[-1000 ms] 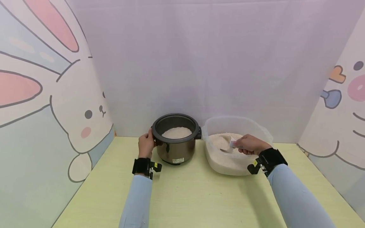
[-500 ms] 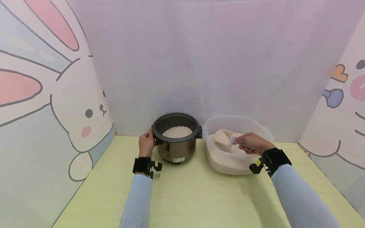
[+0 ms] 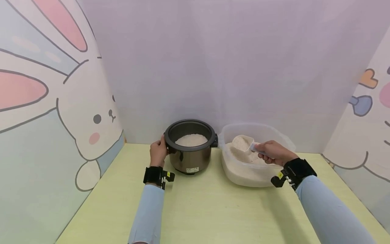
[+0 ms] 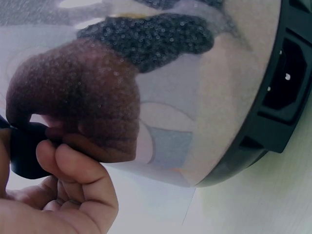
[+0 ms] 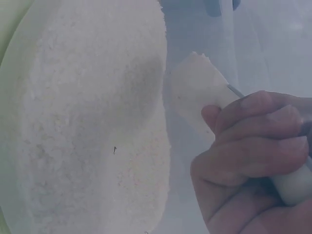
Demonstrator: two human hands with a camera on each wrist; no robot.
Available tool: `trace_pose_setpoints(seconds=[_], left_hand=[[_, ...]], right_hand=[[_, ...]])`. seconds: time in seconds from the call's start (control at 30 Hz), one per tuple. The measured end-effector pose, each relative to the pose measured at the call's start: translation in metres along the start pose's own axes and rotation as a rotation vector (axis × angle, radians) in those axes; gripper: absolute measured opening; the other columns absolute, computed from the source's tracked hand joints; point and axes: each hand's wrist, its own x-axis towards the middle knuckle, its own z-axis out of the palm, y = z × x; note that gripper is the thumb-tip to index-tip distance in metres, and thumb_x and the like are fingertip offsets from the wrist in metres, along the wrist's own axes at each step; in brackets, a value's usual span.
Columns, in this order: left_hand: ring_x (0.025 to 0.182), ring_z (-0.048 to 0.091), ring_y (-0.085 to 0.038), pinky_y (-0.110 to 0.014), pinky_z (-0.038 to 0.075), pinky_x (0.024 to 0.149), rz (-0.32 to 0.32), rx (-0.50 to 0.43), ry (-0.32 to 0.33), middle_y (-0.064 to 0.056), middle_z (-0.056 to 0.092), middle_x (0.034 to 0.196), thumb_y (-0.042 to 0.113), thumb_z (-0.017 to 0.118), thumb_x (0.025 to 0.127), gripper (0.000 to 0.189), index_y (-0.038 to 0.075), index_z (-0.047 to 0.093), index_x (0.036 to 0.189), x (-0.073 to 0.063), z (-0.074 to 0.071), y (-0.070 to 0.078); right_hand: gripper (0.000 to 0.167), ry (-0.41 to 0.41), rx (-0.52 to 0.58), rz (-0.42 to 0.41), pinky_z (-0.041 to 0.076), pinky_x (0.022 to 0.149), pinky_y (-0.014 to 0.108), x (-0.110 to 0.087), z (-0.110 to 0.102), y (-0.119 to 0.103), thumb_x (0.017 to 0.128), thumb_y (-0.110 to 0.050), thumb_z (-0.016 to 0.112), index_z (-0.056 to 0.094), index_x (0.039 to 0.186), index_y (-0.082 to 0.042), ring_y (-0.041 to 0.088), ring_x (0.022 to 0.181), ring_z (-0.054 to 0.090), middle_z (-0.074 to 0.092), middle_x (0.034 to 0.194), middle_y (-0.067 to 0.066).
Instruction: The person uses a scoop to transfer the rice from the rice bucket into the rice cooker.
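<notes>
A bronze-brown rice cooker (image 3: 198,157), lidless, has white rice (image 3: 191,140) in its dark pot. My left hand (image 3: 158,152) grips its left side; in the left wrist view curled fingers (image 4: 80,168) hold the small black side handle (image 4: 27,153). To the right stands a translucent plastic tub (image 3: 284,140) with rice (image 5: 92,126). My right hand (image 3: 272,152) holds a white measuring scoop (image 3: 250,151) by its handle, fingers wrapped round it. Heaped with rice, the scoop hangs over the rice inside the tub's rim.
The cooker and the tub stand side by side on a pale yellow-green table (image 3: 213,210), close to the lilac back cloth (image 3: 213,67). Panels with a cartoon rabbit (image 3: 91,132) and other figures border the left and right sides.
The scoop was dug into the rice in the tub; it has come up full and tilted level in my right hand. My left hand keeps its grip on the cooker.
</notes>
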Motion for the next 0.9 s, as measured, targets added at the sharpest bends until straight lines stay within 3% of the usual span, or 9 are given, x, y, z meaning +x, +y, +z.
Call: trace_pose_setpoints(seconds=[0.23,0.4,0.67,0.9], left_hand=[[0.059,0.057,-0.015,-0.046,0.057,0.072,0.002,0.005,-0.005,-0.003,0.048,0.068,0.044,0.050,0.108,0.050,0.008,0.051,0.073,0.000,0.000,0.000],[0.058,0.056,-0.014,-0.042,0.057,0.069,-0.006,0.011,0.000,-0.003,0.049,0.069,0.044,0.050,0.108,0.049,0.008,0.053,0.075,0.002,0.000,0.000],[0.061,0.056,-0.016,-0.045,0.057,0.072,-0.008,0.003,0.001,-0.003,0.047,0.069,0.043,0.050,0.108,0.049,0.008,0.051,0.074,0.002,0.000,0.000],[0.061,0.059,-0.015,-0.044,0.056,0.073,-0.011,-0.002,-0.004,-0.005,0.051,0.074,0.044,0.050,0.108,0.049,0.006,0.055,0.078,0.003,0.001,0.000]], right_hand=[[0.042,0.019,0.070,-0.005,0.036,0.058,0.026,0.000,-0.002,-0.006,0.113,-0.026,0.039,0.046,0.134,0.010,0.010,0.064,0.038,0.049,0.084,0.005],[0.046,0.033,0.085,-0.029,0.035,0.058,0.026,-0.002,0.000,-0.020,0.113,-0.028,0.039,0.044,0.138,0.010,0.010,0.066,0.037,0.048,0.086,0.005],[0.046,0.076,0.099,-0.060,0.034,0.061,0.028,-0.006,0.010,-0.056,0.114,-0.030,0.036,0.038,0.140,0.009,0.010,0.069,0.035,0.045,0.090,0.004],[0.038,0.124,0.102,-0.116,0.035,0.062,0.027,-0.004,0.028,-0.095,0.113,-0.030,0.040,0.046,0.126,0.005,0.011,0.069,0.035,0.044,0.087,0.003]])
